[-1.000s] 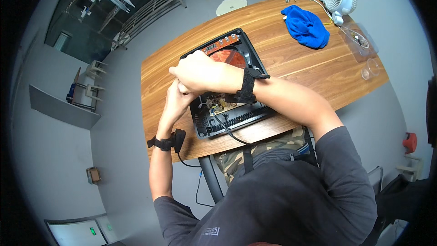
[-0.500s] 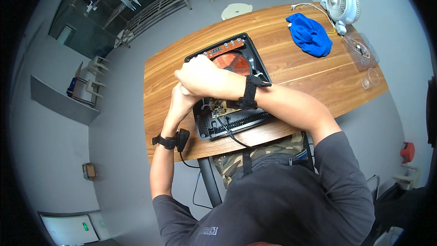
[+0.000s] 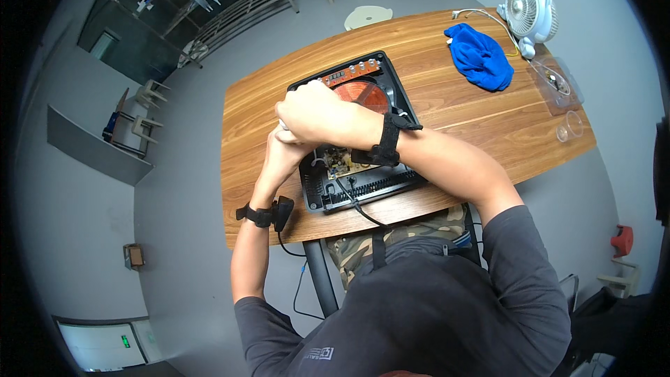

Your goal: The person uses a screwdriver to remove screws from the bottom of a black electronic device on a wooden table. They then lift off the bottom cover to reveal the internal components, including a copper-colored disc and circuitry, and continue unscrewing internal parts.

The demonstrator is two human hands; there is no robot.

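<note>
An opened induction cooker (image 3: 403,87) with a black casing lies on the table in front of me. Inside it show a round copper coil (image 3: 366,96), an orange control board (image 3: 349,72) at the far end and a circuit board (image 3: 343,162) nearer to me. My right hand (image 3: 313,115) is closed in a fist over the casing's left side. Just below and against it is my left hand (image 3: 283,150), its fingers curled and partly covered by the right. Whatever the two hands grip is hidden between them. A black cord (image 3: 357,206) runs from the casing's near edge.
On the wooden table (image 3: 258,108), a blue cloth (image 3: 480,57) lies at the far right, near a white fan (image 3: 529,10). A clear plastic tray (image 3: 557,87) and a clear cup (image 3: 572,124) are by the right edge. A pale stool (image 3: 368,17) stands beyond the table.
The view has shifted slightly. Both hands stay together over the casing's left side, with only a small change in how the right fist sits on the left hand.
</note>
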